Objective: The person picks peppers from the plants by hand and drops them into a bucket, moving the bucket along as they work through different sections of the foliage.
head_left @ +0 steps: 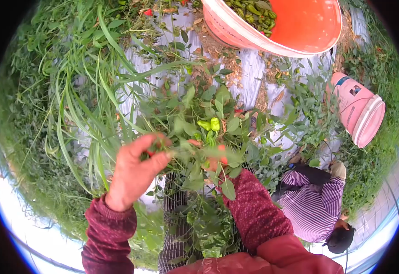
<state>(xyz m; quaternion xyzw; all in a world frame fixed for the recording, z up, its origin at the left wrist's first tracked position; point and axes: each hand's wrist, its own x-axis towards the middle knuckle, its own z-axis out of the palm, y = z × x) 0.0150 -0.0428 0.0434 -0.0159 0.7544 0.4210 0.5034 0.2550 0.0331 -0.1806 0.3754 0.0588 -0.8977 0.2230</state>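
My left hand (138, 164) is at the left side of a leafy pepper plant (195, 182), thumb and fingers curled together at a stem. A bit of red shows between them, but I cannot tell what it is. My right hand (212, 165) reaches into the same plant from below, its fingers mostly hidden behind blurred leaves. Right beside it shows a red pepper (223, 155). Light green peppers (214, 124) hang just above the right hand among the leaves.
At the top stands a large orange-red bucket (304, 27) part-filled with green peppers (253, 16). A pink bucket (357, 109) lies tilted at the right. Another person in a striped top (311, 201) bends low at the lower right. Long grass (99, 91) grows on the left, over plastic mulch (249, 80).
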